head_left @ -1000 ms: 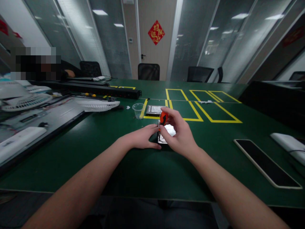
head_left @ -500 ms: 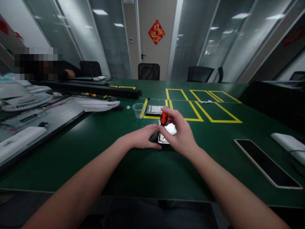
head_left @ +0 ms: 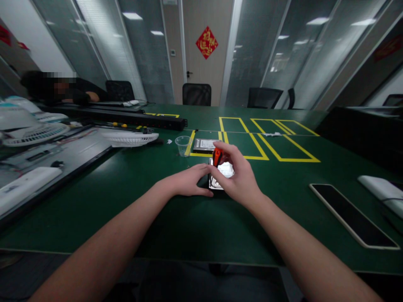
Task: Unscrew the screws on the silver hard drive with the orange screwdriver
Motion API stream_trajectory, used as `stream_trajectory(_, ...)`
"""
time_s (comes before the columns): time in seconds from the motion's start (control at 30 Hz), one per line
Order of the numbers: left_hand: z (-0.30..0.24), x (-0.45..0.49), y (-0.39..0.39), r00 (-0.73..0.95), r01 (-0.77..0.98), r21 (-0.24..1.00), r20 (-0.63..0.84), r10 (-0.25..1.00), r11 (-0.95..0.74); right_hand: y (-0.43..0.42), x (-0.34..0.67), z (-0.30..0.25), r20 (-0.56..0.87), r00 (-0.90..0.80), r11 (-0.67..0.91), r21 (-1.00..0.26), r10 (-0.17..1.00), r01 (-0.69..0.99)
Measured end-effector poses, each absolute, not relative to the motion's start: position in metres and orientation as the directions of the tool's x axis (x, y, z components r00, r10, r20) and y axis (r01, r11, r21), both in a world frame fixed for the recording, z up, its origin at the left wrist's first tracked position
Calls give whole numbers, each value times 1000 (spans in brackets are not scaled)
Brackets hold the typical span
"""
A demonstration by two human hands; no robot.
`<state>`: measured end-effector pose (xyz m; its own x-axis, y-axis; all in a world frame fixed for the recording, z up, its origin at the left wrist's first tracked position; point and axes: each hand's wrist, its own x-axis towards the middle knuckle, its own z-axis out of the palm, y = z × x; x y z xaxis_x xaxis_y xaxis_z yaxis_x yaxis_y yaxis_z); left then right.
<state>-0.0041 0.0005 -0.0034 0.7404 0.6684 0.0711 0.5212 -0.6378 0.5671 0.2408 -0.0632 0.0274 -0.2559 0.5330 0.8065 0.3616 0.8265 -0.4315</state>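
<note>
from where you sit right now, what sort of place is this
Probably an office meeting room used as a workspace: black mesh-backed chairs stand along the far side of a large dark-green table, with tall glass partition panels behind them.

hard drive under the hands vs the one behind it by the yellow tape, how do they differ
The near drive shows a bright, mirror-like metal top; the far drive shows a pale label. The left hand steadies the near drive while the right hand holds an orange-and-black tool over it; the far drive lies beyond both hands, beside yellow tape. Both rest on the green table, each partly hidden by hands.
</note>
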Motion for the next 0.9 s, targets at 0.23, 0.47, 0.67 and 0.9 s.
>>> stream_trajectory(0.23, -2, -4, 0, 747, 507, 565, 89, 659, -651, -64, 240, 26, 810, -260, 839, -445, 526, 312)
stream_trajectory(0.47, -5, -5, 2, 749, 505, 561, 92, 656, -656, -63, 239, 26, 815, -270, 847, -428, 513, 316)
stream_trajectory(0.67, -4, -5, 1, 754, 496, 551, 109, 647, -671, -61, 241, 26, 819, -261, 843, -419, 512, 339)
stream_trajectory(0.9, -5, -4, 2, 747, 520, 554, 74, 661, -650, -61, 239, 20, 793, -260, 827, -477, 550, 297)
